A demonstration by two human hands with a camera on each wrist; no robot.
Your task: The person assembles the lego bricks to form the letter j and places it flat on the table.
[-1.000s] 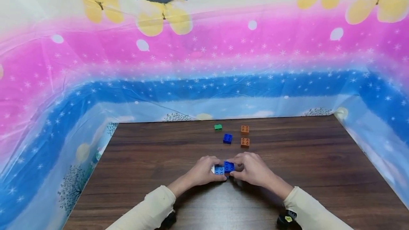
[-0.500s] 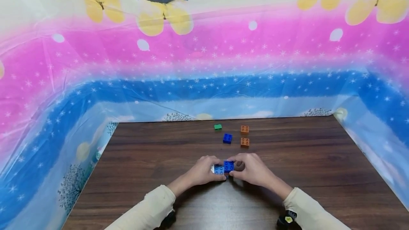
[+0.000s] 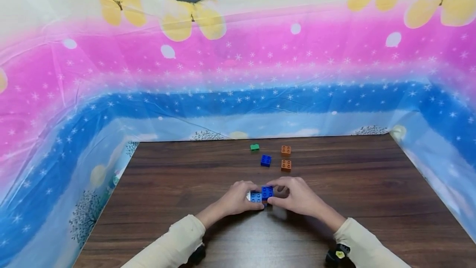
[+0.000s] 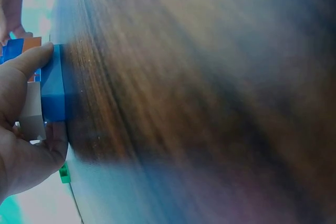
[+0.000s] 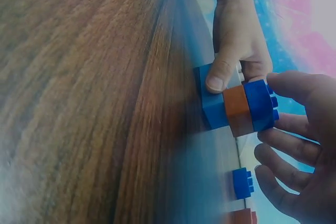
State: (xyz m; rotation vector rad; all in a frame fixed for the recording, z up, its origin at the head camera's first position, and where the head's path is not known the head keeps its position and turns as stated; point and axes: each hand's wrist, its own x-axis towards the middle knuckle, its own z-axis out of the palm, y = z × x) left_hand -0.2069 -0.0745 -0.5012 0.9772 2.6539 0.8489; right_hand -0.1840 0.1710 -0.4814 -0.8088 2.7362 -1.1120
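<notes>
At the near middle of the table (image 3: 167, 168), what does the left hand (image 3: 238, 197) hold?

The light blue block (image 5: 214, 113). Thumb bears on its near side, fingers on its far side; the gap is no wider than the block.

And the right hand (image 3: 297, 195)?

Thumb and forefinger pinch the dark blue block (image 3: 267, 192), spaced to its width. Beneath it sits an orange block (image 5: 238, 109), joined to the light blue block. A pale block (image 4: 32, 111) sits left of the orange block.

Which parts lie loose?

Four, farther off: a green block (image 3: 254, 147) at left, a loose blue block (image 3: 265, 160) nearer, and, at right, a nearer orange block (image 3: 286, 165) and a farther orange block (image 3: 285, 150).
</notes>
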